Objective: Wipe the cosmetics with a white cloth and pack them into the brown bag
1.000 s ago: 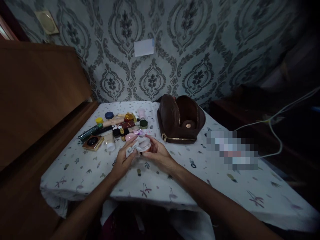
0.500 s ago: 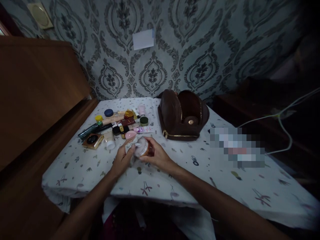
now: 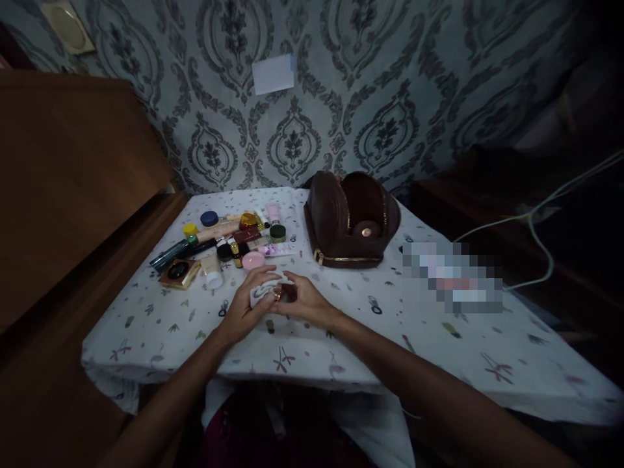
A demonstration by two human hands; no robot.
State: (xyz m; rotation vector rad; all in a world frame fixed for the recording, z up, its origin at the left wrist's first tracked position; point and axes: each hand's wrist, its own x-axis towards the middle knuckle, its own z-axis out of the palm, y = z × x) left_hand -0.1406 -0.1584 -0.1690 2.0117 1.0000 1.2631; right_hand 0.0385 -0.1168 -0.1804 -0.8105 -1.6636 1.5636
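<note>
Over the front of the table my right hand (image 3: 306, 300) is closed round a small amber-brown jar (image 3: 288, 292). My left hand (image 3: 246, 305) is closed on a crumpled white cloth (image 3: 263, 289), which is pressed over the jar's lid end. The cloth hides most of the lid. Just beyond my hands lies a pink oval item (image 3: 253, 261). A cream tube (image 3: 211, 270) with a white cap and a small dark bottle with a gold cap (image 3: 236, 253) are close by on the left.
Several cosmetics cover the table's left, among them a square compact (image 3: 179, 273), a blue-lidded jar (image 3: 209, 219) and a green-lidded jar (image 3: 277, 233). An unzipped brown bag (image 3: 331, 227) stands behind my hands to the right. A blurred-out item (image 3: 453, 276) and a cable (image 3: 541, 253) are at right.
My left hand has brought the cloth over the jar's lid, which showed before. The jar has turned in my right hand. The whole view has shifted slightly.
</note>
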